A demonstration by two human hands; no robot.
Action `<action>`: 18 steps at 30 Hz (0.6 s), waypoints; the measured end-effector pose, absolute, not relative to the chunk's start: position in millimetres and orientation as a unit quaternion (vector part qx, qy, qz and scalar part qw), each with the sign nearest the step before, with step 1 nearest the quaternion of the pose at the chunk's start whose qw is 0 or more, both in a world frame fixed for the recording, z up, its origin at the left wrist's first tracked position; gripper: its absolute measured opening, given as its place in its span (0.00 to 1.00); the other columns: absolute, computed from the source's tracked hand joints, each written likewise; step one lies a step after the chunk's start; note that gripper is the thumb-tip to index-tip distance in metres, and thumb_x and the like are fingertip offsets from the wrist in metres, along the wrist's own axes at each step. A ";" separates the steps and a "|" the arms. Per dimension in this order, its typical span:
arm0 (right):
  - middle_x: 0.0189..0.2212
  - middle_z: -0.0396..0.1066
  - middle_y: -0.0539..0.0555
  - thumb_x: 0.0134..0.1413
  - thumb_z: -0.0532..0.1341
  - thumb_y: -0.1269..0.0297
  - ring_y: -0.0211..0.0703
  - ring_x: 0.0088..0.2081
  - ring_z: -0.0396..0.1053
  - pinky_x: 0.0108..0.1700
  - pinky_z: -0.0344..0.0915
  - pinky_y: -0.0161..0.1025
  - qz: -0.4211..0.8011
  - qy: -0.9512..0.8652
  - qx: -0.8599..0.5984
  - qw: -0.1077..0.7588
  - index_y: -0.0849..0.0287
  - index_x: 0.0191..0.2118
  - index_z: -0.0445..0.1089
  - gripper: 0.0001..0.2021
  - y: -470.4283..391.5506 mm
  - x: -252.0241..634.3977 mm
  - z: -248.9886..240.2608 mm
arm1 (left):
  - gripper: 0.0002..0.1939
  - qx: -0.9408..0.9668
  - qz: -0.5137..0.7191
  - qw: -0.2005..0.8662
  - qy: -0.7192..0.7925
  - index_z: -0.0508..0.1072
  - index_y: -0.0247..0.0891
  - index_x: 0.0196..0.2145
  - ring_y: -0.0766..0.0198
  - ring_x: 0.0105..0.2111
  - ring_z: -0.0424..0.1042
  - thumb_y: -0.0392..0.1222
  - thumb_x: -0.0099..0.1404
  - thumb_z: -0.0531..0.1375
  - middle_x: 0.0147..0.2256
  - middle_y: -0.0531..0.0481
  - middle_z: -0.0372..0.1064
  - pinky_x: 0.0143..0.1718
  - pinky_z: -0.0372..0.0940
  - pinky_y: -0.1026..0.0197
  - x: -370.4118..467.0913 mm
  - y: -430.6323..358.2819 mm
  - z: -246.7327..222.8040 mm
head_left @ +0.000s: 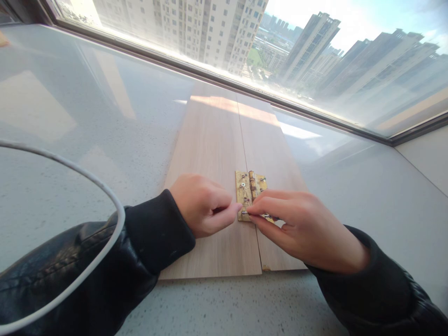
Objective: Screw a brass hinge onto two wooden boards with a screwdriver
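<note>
One left hand [206, 205], one right hand [297, 224], two boards [210, 140], one hinge [252, 182], one cable [105, 186], perhaps seven screws [243, 185]

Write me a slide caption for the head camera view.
Two hands at a brass hinge on two boards, beside a window.

beyond a dark-framed window [224, 77], tall buildings [206, 32] stand under a bright, partly cloudy sky [304, 11].

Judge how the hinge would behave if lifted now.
The hinge would likely swing or fold at its barrel, though each metal leaf looks stiff. Being metal, it may feel heavy for its size. Several screws seem to stand proud, so they could tip or drop.
</note>
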State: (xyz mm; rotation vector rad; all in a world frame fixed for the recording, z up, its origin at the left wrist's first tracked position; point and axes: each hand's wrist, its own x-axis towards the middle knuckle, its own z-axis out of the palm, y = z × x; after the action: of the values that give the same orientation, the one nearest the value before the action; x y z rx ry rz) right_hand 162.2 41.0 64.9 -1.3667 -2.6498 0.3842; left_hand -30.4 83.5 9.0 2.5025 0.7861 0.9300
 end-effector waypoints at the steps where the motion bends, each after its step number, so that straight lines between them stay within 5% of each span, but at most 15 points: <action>1: 0.23 0.66 0.52 0.55 0.54 0.68 0.36 0.26 0.62 0.28 0.56 0.34 0.130 -0.879 -0.455 0.065 0.61 0.28 0.69 0.09 40.6 162.0 65.5 | 0.22 0.884 0.330 0.179 0.279 0.52 0.35 0.11 0.71 0.15 0.46 0.41 0.58 0.54 0.12 0.57 0.48 0.18 0.40 0.61 -30.2 83.6 9.1; 18: 0.24 0.66 0.50 0.55 0.55 0.67 0.35 0.26 0.61 0.28 0.53 0.34 0.119 -0.860 -0.492 0.065 0.59 0.30 0.69 0.07 41.9 162.5 63.4 | 0.22 0.889 0.329 0.167 0.273 0.53 0.36 0.11 0.72 0.14 0.47 0.41 0.59 0.53 0.11 0.57 0.48 0.18 0.40 0.61 -30.7 83.6 9.5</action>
State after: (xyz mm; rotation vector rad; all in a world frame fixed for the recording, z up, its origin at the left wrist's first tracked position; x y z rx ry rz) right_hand 162.5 41.9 63.4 -1.4860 -2.5940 0.3600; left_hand -30.7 83.6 9.5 2.5291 0.7762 0.9351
